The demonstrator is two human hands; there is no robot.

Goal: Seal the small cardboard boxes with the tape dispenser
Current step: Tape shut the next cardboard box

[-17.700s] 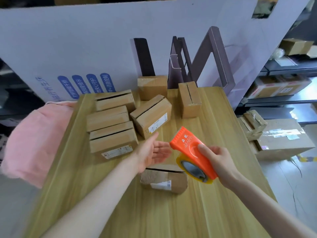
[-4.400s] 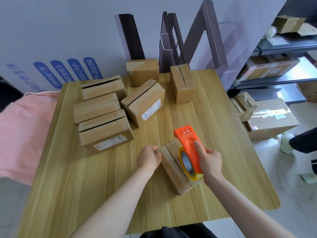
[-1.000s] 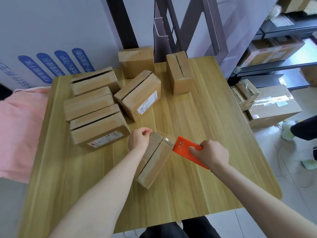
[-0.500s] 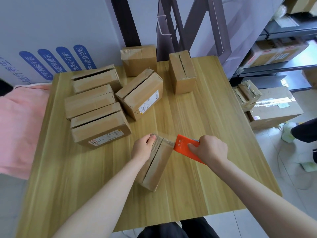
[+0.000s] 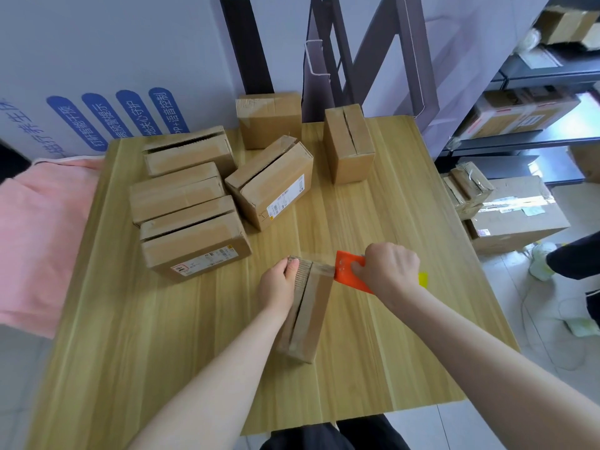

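A small cardboard box (image 5: 311,313) stands on its narrow side near the middle of the wooden table (image 5: 389,336). My left hand (image 5: 279,284) grips its far left corner, thumb on the end face. My right hand (image 5: 389,271) grips the orange tape dispenser (image 5: 347,271), whose front edge presses against the box's far end. A stretch of clear tape runs from the dispenser over that end. The yellow tape roll shows only as a sliver behind my right hand.
Several more cardboard boxes (image 5: 194,241) lie at the back and left of the table. A pink cloth (image 5: 42,241) hangs at the left edge. Larger boxes (image 5: 513,212) sit on the floor to the right, beside shelving. A person's leg (image 5: 574,258) shows at far right.
Over the last second the box has turned a little more upright toward me. My left thumb has slid onto its far end face, and the dispenser stays pressed at that end.
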